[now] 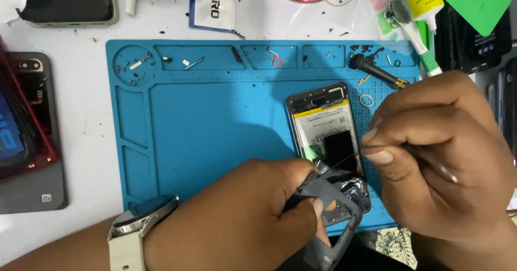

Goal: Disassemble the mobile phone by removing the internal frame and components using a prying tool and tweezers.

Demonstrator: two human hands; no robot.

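Grey plastic phone frame [338,217], at the lower centre of the frame, is pinched in the left hand [253,212], fingers closed around its upper edge; its lower end runs off the bottom. Just above lies the opened phone [328,133] on the blue mat [215,120], its bottom part hidden by both hands. Right hand [436,158] clamps thin tweezers [344,160] (tips hard to make out) over the battery area.
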